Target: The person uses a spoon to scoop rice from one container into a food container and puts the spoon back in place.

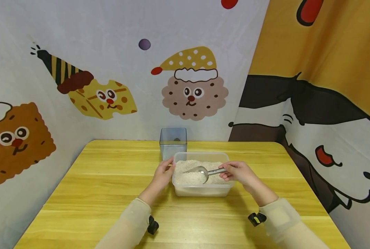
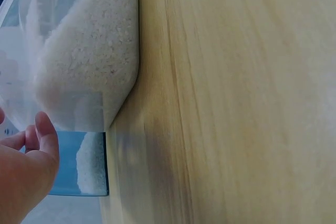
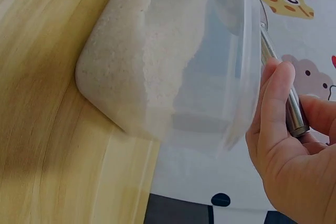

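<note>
A clear plastic tub (image 1: pixel 203 191) full of white rice (image 1: pixel 191 176) stands mid-table. My right hand (image 1: pixel 237 172) grips the handle of a metal scoop (image 1: pixel 200 171), whose bowl lies in the rice. In the right wrist view the fingers (image 3: pixel 273 103) curl round the scoop handle (image 3: pixel 286 93) at the tub's rim (image 3: pixel 247 51). My left hand (image 1: pixel 164 171) rests against the tub's left wall, thumb at the rim. The left wrist view shows that hand (image 2: pixel 23 169) beside the tub (image 2: pixel 79 61). A smaller clear blue-tinted container (image 1: pixel 173 142) stands just behind the tub.
The yellow wooden table (image 1: pixel 104 180) stretches to both sides of the tub. Cartoon-printed cloth walls (image 1: pixel 110 69) close in the back and both sides. The blue-tinted container (image 2: pixel 86 166) holds a little rice at its bottom.
</note>
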